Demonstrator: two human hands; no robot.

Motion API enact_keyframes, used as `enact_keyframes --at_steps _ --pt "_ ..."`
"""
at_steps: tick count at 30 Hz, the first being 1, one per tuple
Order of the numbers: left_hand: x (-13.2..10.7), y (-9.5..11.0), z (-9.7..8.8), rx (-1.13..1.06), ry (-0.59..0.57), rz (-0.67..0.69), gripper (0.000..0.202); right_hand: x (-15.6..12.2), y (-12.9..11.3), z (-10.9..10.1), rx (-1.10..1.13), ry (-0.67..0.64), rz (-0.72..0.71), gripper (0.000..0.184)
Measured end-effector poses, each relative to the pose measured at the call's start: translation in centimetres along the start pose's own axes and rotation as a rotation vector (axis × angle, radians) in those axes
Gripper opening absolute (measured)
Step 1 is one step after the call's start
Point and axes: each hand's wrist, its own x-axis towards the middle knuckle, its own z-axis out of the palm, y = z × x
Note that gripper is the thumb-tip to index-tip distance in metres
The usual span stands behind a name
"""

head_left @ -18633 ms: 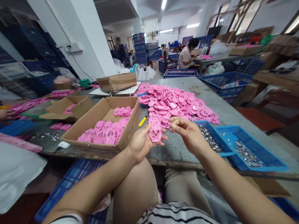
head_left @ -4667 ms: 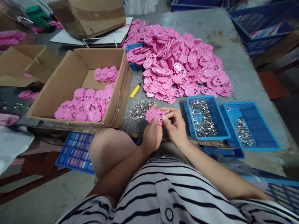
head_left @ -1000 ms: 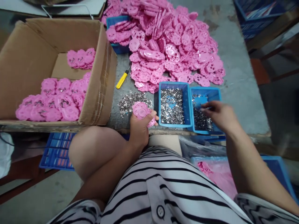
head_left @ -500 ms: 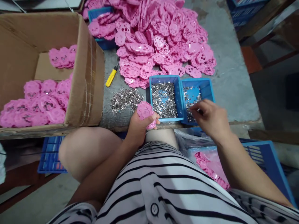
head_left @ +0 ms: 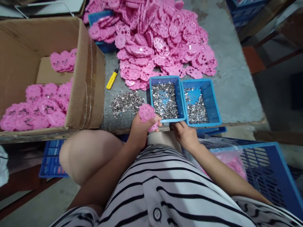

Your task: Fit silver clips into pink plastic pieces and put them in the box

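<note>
My left hand (head_left: 139, 129) is closed around a pink plastic plate (head_left: 146, 112) with a scalloped edge, held at the table's front edge. My right hand (head_left: 186, 134) is just to the right of it, below the front rims of two blue bins. Its fingers are pinched together, and whatever they hold is too small or hidden. The left blue bin (head_left: 184, 110) and the right blue bin (head_left: 215, 108) both contain small shiny metal parts (head_left: 197, 112). A loose heap of similar metal parts (head_left: 127, 102) lies on the table beside my left hand.
A large pile of pink plates (head_left: 165, 41) covers the back of the table (head_left: 233, 78). A yellow-handled screwdriver (head_left: 112, 80) lies near the cardboard box (head_left: 93, 85), which holds rows of pink pieces (head_left: 50, 107). Below right stands a blue crate (head_left: 284, 170) with pink pieces in plastic.
My right hand has come out of the right blue bin and moved left and down, close to my left hand. The left hand keeps its hold on the pink plate.
</note>
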Motion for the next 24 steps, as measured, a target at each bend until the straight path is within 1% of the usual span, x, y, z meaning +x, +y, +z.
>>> enact_keyframes --at_steps 4,9,12,14,17,18,21,22,24 --pt "0.1 0.0 0.1 -0.003 0.009 -0.013 0.034 -0.1 -0.4 0.1 -0.003 -0.001 0.006 0.027" --pt "0.0 -0.1 0.1 0.004 0.002 -0.024 0.033 -0.1 -0.4 1.4 -0.004 0.087 0.036 0.029" --pt "-0.1 -0.2 0.2 0.024 -0.009 -0.015 0.032 0.0 -0.2 1.7 0.086 0.136 0.037 0.028" --pt "-0.2 -0.1 0.4 0.045 0.005 -0.013 0.032 -0.1 -0.4 1.1 0.244 0.171 0.016 0.026" --pt "-0.4 0.2 0.7 0.11 0.045 0.003 0.032 -0.2 -1.3 -1.2 0.648 0.197 -0.017 0.023" --pt "-0.5 0.2 0.8 0.146 0.049 0.02 0.03 -0.1 -1.8 -2.2 0.805 0.184 -0.007 0.024" --pt "-0.7 0.2 0.8 0.264 0.038 0.106 0.027 0.7 -3.0 -4.9 1.204 0.086 0.101 0.029" --pt "-0.7 0.1 0.8 0.303 0.033 0.134 0.026 1.2 -3.4 -5.5 1.294 0.059 0.132 0.03" --pt "-0.8 -0.2 0.8 0.358 0.025 0.177 0.025 2.2 -3.8 -6.3 1.387 0.048 0.158 0.033"
